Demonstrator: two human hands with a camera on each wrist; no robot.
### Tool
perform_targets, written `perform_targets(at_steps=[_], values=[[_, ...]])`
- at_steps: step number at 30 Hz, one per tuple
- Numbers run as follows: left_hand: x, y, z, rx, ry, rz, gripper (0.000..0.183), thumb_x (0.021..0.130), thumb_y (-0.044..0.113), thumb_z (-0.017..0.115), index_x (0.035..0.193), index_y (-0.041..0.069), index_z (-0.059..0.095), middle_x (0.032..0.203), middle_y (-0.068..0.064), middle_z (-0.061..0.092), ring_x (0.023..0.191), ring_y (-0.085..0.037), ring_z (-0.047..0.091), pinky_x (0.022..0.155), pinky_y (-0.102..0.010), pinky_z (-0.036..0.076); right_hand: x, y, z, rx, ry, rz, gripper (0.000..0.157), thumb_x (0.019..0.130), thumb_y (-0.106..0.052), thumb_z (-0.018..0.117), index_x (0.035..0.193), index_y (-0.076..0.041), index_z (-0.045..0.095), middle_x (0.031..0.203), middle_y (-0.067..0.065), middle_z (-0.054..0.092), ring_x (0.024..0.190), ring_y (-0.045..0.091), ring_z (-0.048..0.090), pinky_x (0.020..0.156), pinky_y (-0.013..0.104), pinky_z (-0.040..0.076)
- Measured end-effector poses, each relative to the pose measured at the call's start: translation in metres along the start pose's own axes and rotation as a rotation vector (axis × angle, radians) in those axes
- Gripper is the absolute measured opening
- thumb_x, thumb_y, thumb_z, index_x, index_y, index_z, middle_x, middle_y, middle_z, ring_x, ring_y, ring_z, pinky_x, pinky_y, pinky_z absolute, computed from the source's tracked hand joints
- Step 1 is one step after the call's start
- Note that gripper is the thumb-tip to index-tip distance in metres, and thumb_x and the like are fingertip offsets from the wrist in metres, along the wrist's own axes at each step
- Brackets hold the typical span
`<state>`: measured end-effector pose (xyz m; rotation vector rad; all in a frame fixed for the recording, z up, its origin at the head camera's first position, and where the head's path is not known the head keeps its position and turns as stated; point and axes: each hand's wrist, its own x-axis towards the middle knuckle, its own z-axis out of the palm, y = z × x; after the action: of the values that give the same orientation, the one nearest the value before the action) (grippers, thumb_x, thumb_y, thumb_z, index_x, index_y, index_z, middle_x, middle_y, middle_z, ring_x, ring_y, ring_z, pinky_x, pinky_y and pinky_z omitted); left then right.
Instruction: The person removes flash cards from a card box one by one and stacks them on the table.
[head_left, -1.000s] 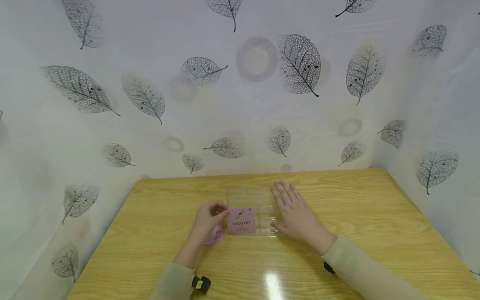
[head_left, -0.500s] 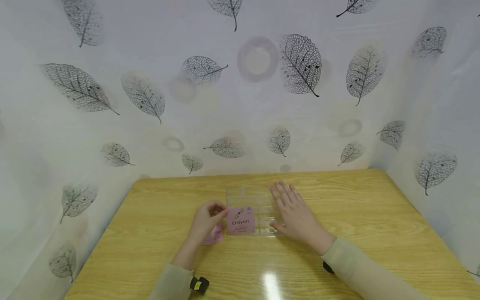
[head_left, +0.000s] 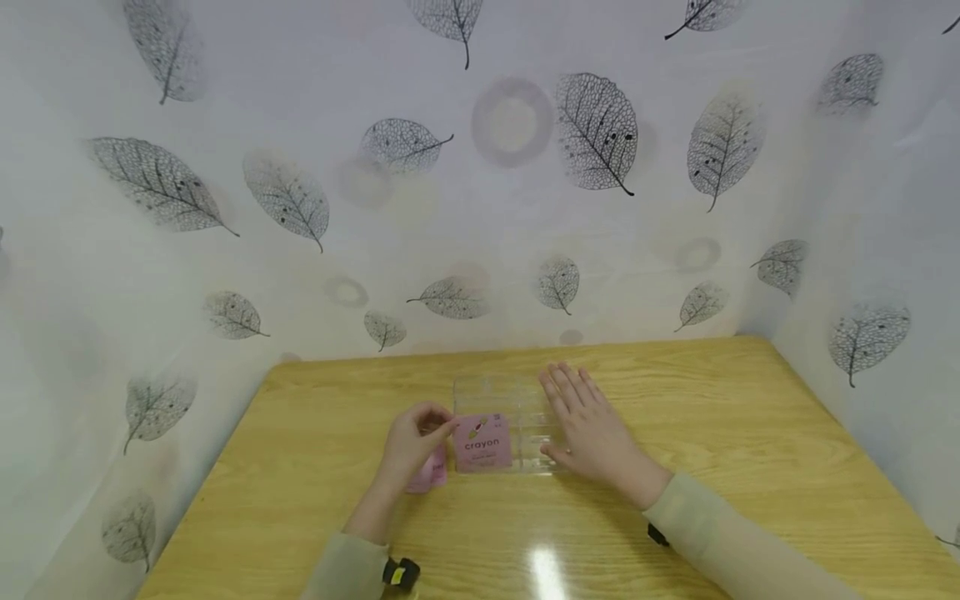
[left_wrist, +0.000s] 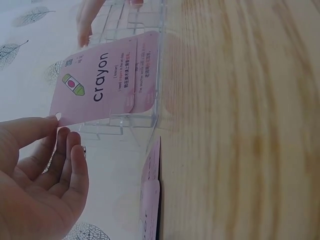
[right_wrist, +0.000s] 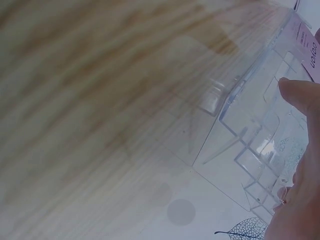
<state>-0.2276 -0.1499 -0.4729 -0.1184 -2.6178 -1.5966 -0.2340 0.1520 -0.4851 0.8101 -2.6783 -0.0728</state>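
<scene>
A pink card printed "crayon" stands partly in a front left compartment of a clear plastic organizer. Between thumb and fingertips my left hand pinches this card by its upper left corner. Behind its lower part, the left wrist view shows a second pink card in the same compartment. My right hand rests on the organizer's right side with its fingers straight. In the right wrist view the thumb touches the clear plastic near the front.
More pink cards lie on the wooden table, left of the organizer and partly hidden by my left hand. A curtain with leaf prints hangs along the back and sides of the table.
Both hands keep their places, and the crayon card barely shifts in the left hand's pinch. The head view itself moves slightly.
</scene>
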Motion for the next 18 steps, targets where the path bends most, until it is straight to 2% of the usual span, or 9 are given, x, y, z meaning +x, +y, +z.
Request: perform_targets(at_steps=[3,12,18], values=[[-0.0007,-0.0005,-0.0002,-0.002,0.002,0.003,0.008,0.095,0.006,0.077,0.102,0.003,0.073,0.101,-0.01,0.077,0.092,-0.015,0.069,0.086,-0.025,0.06,0.0001,0.0006,0.0016,-0.008,-0.004,0.001,0.112,0.091,-0.064,0.072,0.165,0.004,0.024,0.173,0.025,0.024,0.16,0.044,0.028,0.133,0.056,0.022],[-0.0019,-0.001,-0.0018,-0.007,-0.003,0.011,0.008,0.095,0.006,0.076,0.103,0.003,0.073,0.101,-0.01,0.076,0.09,-0.013,0.066,0.082,-0.016,0.055,-0.0015,-0.0007,0.0028,0.001,0.006,0.005,0.112,0.09,-0.063,0.074,0.165,0.004,0.025,0.173,0.025,0.025,0.161,0.042,0.026,0.133,0.056,0.023],[-0.0015,0.0016,-0.003,-0.024,-0.004,0.032,0.006,0.096,0.004,0.075,0.102,0.002,0.073,0.099,-0.011,0.075,0.087,-0.012,0.064,0.078,-0.015,0.055,-0.001,-0.0007,0.0014,0.001,0.001,0.007,0.111,0.09,-0.062,0.075,0.164,0.004,0.026,0.173,0.025,0.025,0.161,0.043,0.028,0.133,0.056,0.022]])
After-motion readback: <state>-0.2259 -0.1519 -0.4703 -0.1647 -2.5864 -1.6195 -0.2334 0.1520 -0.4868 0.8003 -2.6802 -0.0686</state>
